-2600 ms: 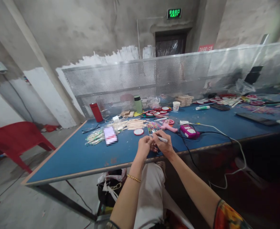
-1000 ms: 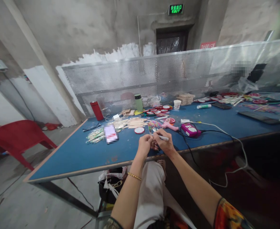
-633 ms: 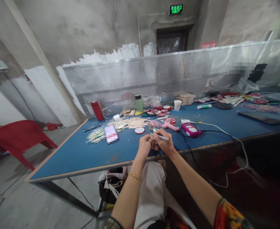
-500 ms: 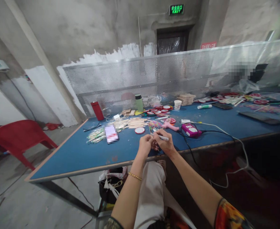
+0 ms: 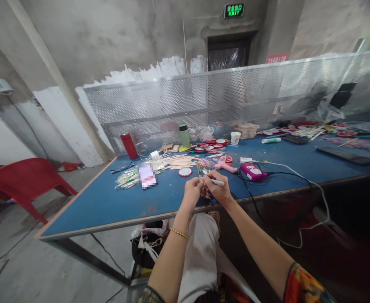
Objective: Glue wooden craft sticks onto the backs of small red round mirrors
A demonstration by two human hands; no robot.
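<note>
While gripping a white pen [image 5: 218, 182] in the right hand [image 5: 219, 191], pinching a thin green strip [image 5: 199, 170] in the drawn-together fingertips of the left hand [image 5: 192, 192]. Pointing the strip away from the body, just above the near part of the blue table [image 5: 109, 204]; too small to make out in detail. Curling the right fingers closely round the pen, with its back end slanting out to the right past the thumb. Bringing the 2 sets of fingertips right up beside each other, perhaps touching; cannot tell. Also unable to tell the pose of the lower left fingers, partly hidden. Facing loose colourful bits [image 5: 205, 164] just beyond the strip. Having a round red-rimmed disc [image 5: 185, 172] to the left, near some wooden sticks [image 5: 181, 162], and a pink glue gun [image 5: 226, 166] beyond the right hand, beside a purple box [image 5: 253, 171].
</note>
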